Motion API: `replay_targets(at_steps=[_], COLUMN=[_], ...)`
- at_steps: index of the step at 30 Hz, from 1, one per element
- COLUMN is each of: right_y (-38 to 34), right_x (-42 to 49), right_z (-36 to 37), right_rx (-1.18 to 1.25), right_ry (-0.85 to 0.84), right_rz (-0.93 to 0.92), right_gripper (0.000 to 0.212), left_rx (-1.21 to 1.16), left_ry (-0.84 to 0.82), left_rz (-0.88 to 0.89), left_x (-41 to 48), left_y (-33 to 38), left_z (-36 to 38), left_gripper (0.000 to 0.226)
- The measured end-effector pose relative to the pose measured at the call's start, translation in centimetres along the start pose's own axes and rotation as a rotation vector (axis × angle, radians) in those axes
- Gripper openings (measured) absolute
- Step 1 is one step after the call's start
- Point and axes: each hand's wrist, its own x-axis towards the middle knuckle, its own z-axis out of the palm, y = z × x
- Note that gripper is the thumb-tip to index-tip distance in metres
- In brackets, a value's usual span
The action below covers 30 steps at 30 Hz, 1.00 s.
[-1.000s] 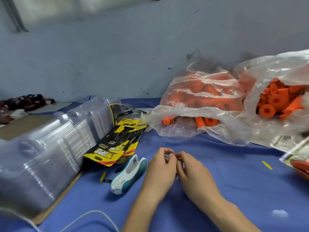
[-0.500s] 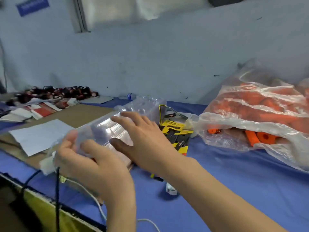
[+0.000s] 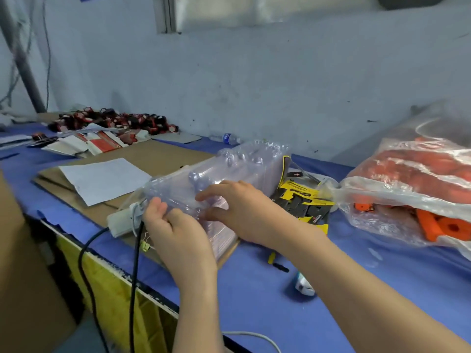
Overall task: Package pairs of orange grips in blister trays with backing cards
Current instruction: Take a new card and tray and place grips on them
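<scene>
Both hands have dropped slightly on the stack since 0.5 s ago; right thumb now tucked in against its near face. Left hand (image 3: 175,230) holds the near end of the stack of clear blister trays (image 3: 229,171), fingers curled round the lower corner. Right hand (image 3: 239,212) is spread wide over the top, forefinger straight, thumb below, pinching the front trays. Stack lies on its side on brown cardboard (image 3: 158,159) on the blue table (image 3: 267,301). White power strip (image 3: 119,222) with black cables sits at the table edge, left of the hands. Just right of the stack: black and yellow backing cards (image 3: 303,200). Further right, orange grips (image 3: 433,225) in a clear plastic bag (image 3: 407,189). White sheet of paper (image 3: 104,179) on the cardboard behind. Water bottle (image 3: 228,138) by the wall.
</scene>
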Motion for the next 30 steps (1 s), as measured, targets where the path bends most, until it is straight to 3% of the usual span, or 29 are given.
replay_targets(at_steps=[4, 8, 10, 15, 19, 22, 27, 30], right_y=[-0.9, -1.7, -2.1, -2.4, -1.3, -0.5, 0.4, 1.0], right_x=[-0.3, -1.1, -1.4, -2.2, -1.3, -0.3, 0.8, 1.1], right_z=[-0.8, -0.9, -0.5, 0.1, 0.4, 0.9, 1.3, 1.0], right_rx=[-0.214, -0.624, -0.719, -0.707, -0.691, -0.708, -0.622, -0.524], right_ry=[0.023, 0.123, 0.161, 0.230, 0.300, 0.332, 0.445, 0.431], right_rz=[-0.105, -0.246, -0.281, -0.292, -0.167, -0.125, -0.014, -0.008], right_gripper=[0.026, 0.030, 0.029, 0.054, 0.037, 0.040, 0.070, 0.075], left_rx=[0.026, 0.079, 0.105, 0.125, 0.179, 0.200, 0.111, 0.052], left_ry=[-0.010, -0.026, -0.045, -0.087, -0.087, -0.109, -0.165, -0.268], left_rz=[0.032, 0.069, 0.083, 0.088, 0.165, 0.232, 0.216, 0.249], left_x=[-0.1, -0.1, -0.3, -0.8, -1.1, -1.2, -0.2, -0.1], left_y=[0.5, 0.6, 0.6, 0.9, 1.0, 1.1, 1.4, 1.9], left_z=[-0.4, -0.3, -0.2, -0.1, 0.1, 0.5, 0.5, 0.2], left_gripper=[0.043, 0.036, 0.033, 0.027, 0.027, 0.028, 0.018, 0.020])
